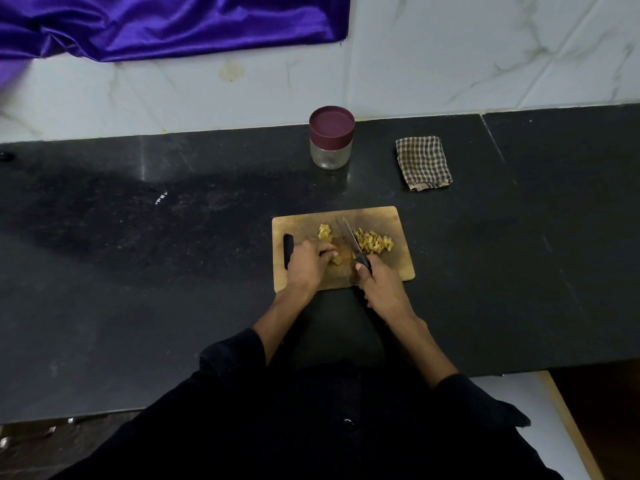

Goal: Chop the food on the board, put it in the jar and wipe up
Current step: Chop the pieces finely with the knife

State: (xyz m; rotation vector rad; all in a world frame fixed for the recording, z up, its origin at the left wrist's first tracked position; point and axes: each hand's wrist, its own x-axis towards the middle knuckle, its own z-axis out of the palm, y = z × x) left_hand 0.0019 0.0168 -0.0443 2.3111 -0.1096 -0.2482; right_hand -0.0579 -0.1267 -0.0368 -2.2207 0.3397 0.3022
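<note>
A broad black stone counter [138, 271] is seen stretching from left to right, backed by a pale marble-patterned wall [485, 53], and a shiny purple satin cloth [156, 26] is draped over the far left of that wall. Dark long sleeves [228, 355] are seen at the near edge, pushed up on both forearms.

Now to the rectangular wooden chopping board [398, 268], laid flat on the counter just right of centre, with a dark handle slot [288, 249] cut into its left end. Beyond it, at the far side of the counter, a folded brown-and-white checked cloth [423, 163] is set down to the right, and a small clear glass jar with a maroon lid [331, 136] is stood upright to its left, the lid on (nothing can be made out inside it).

On the board, a heap of chopped yellow food strips [374, 241] is gathered on the right half, while a smaller uncut yellow piece [325, 233] is left on the far side of the left half. The left hand [308, 263] is pressed down on the board with fingers curled over another yellow chunk [336, 260]. The right hand [379, 289] is closed around the black handle of a kitchen knife [350, 237], whose blade is angled away towards the far edge, between the two lots of food. Whether the edge is touching the board cannot be told.
</note>
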